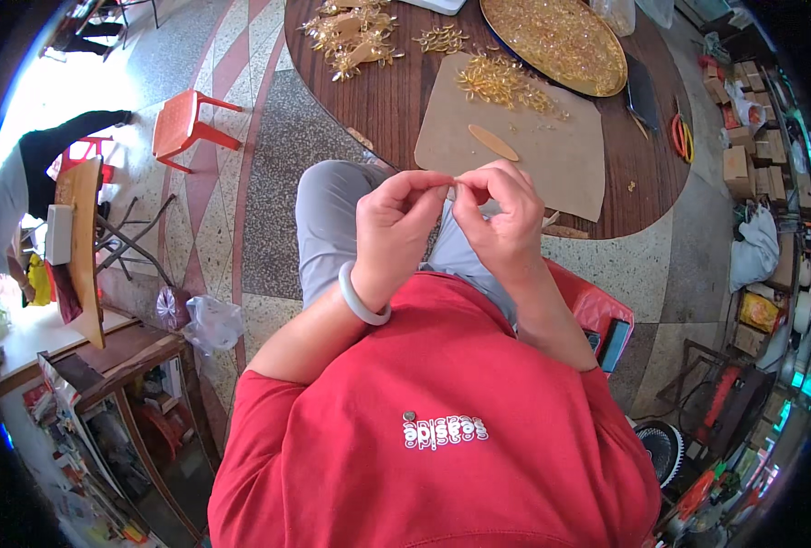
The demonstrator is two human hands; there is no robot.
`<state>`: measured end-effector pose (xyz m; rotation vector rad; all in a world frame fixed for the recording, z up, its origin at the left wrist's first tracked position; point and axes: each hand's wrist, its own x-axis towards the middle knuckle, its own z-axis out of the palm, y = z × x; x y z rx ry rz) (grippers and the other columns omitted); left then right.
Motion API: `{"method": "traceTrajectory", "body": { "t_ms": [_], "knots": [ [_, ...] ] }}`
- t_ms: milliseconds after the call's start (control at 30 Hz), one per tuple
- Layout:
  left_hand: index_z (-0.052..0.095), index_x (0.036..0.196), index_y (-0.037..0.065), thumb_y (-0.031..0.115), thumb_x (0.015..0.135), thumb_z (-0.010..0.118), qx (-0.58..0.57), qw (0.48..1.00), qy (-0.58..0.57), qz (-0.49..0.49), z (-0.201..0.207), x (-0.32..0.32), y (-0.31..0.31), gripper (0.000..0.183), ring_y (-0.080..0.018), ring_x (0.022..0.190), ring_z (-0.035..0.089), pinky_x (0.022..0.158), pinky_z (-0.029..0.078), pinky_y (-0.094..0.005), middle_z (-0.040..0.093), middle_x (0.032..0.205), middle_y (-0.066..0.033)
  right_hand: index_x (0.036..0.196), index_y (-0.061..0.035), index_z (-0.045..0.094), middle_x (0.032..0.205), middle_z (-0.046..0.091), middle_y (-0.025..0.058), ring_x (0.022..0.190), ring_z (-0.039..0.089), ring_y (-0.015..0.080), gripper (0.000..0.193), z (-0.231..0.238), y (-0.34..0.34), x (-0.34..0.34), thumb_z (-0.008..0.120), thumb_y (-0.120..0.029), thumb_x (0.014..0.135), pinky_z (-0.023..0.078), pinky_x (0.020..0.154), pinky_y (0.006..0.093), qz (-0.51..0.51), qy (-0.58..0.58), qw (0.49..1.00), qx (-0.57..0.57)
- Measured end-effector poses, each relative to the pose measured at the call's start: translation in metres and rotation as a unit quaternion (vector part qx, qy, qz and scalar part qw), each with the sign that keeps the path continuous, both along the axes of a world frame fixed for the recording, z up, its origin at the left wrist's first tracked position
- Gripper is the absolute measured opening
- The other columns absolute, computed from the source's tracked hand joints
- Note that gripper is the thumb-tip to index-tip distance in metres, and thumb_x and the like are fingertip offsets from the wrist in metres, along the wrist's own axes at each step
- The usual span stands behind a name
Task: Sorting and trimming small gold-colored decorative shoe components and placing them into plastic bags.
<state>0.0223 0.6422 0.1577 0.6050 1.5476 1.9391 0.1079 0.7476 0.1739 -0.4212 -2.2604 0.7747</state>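
Observation:
My left hand [398,224], with a pale bangle [362,297] at the wrist, meets my right hand [501,217] above my lap at the table's near edge. Both pinch with thumb and forefinger, tips almost touching. What sits between them is too small to make out. Just beyond my fingers, a brown cardboard sheet [570,187] lies on the round wooden table [383,119]. It carries a tan, pointed oval piece [493,142] and a loose pile of small golden pieces [506,84]. Behind it rests a large round tray [617,89] full of tiny golden beads.
Golden clusters [346,36] lie at the table's far left. Orange-handled scissors [681,137] and a dark flat object [641,91] are at its right. An orange stool [195,130] stands left on the floor; another person [17,192] is beyond. Boxes [739,169] line the right.

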Motion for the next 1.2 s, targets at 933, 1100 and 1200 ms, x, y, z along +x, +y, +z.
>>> {"method": "traceTrajectory", "body": {
  "t_ms": [933,1100,1200],
  "knots": [
    [0.059,0.09,-0.003,0.008,0.084,0.059,-0.006,0.993,-0.035,-0.111,0.017,0.001,0.001,0.012,-0.0015,0.065,0.048,0.056,0.039,-0.0152,0.056,0.073,0.0028,0.075,0.0007,0.056,0.072,0.055,0.0054,0.067,0.052,0.0113,0.001,0.01,0.006,0.015,0.056,0.0,0.075,0.043,0.063,0.0232,0.034,0.043,0.985,-0.163],
    [0.058,0.088,-0.002,0.009,0.086,0.057,-0.034,0.98,-0.115,-0.16,0.024,-0.001,0.001,0.012,0.0,0.062,0.045,0.051,0.035,-0.0147,0.054,0.071,0.0043,0.076,0.0016,0.056,0.073,0.056,0.0038,0.067,0.051,0.01,0.002,0.011,0.005,0.02,0.055,0.0,0.076,0.042,0.063,0.0219,0.045,0.054,0.989,-0.127],
    [0.059,0.087,0.001,0.012,0.086,0.057,-0.012,0.983,-0.1,-0.153,0.024,0.004,0.002,0.011,0.0,0.057,0.042,0.048,0.033,-0.0152,0.053,0.068,0.0056,0.079,0.0019,0.058,0.075,0.056,0.0017,0.067,0.05,0.0077,0.005,0.01,0.007,0.026,0.055,-0.002,0.079,0.041,0.062,0.0201,0.08,0.072,0.957,-0.271]
  ]
}}
